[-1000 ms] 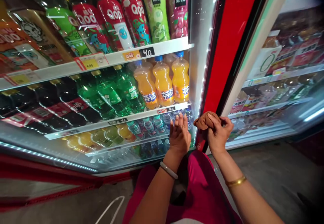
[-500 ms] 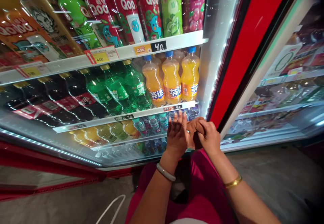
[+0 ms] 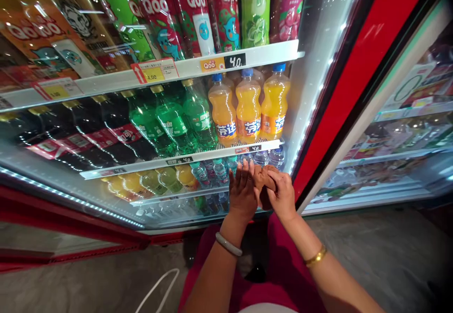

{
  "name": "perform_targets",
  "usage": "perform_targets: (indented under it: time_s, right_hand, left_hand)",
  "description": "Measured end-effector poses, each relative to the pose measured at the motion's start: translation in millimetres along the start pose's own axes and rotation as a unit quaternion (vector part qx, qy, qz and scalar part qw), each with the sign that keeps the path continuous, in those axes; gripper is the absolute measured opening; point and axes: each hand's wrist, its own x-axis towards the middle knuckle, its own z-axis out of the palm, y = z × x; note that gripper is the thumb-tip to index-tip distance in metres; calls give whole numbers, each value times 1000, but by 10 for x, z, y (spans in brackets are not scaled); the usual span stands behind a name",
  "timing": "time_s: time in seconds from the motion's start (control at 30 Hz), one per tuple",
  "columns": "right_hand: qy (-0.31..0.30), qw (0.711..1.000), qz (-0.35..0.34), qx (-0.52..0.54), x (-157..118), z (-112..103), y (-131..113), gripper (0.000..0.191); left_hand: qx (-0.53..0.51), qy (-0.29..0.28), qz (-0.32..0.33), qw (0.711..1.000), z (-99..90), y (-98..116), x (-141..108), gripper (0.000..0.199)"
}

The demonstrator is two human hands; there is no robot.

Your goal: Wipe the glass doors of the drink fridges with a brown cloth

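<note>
My left hand (image 3: 243, 191) is in front of the lower shelves of a drinks fridge, fingers stretched out and nearly flat, its thumb side against a brown, folded-looking piece (image 3: 264, 181). My right hand (image 3: 283, 193) is closed on that same piece from the right, fingers bent over its upper edge. What the piece is made of I cannot make out, as the hands cover much of it. Just above the hands, orange soda bottles (image 3: 248, 108) with blue caps stand on a shelf. Small clear bottles (image 3: 277, 156) show right behind the fingers.
Green soda bottles (image 3: 173, 119) and dark cola bottles (image 3: 106, 124) fill the shelf to the left. Juice bottles (image 3: 193, 11) stand above the price rail (image 3: 191, 68). A red fridge frame (image 3: 371, 53) rises at right, beside a second fridge (image 3: 406, 129). A white cord (image 3: 159, 287) loops below.
The shelves appear shifted right in view, while both hands sit slightly further left. My right hand is closer to my left, and less of the brown piece shows between them.
</note>
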Motion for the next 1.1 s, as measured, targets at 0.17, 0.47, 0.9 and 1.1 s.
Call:
perform_targets:
  time_s: [0.17, 0.47, 0.9, 1.1]
  right_hand:
    - [50, 998, 37, 12, 300, -122, -151, 46]
    - [-55, 994, -78, -58, 12, 140, -221, 35]
    - [-164, 983, -3, -82, 55, 322, -649, 48]
    - [-133, 988, 55, -63, -34, 219, -610, 46]
  left_hand:
    - [11, -1, -42, 999, -63, -62, -25, 79]
    - [9, 5, -32, 999, -146, -255, -100, 68]
    - [5, 11, -82, 997, -291, -511, -219, 61]
    - [-27, -18, -110, 993, -406, -615, -328, 80]
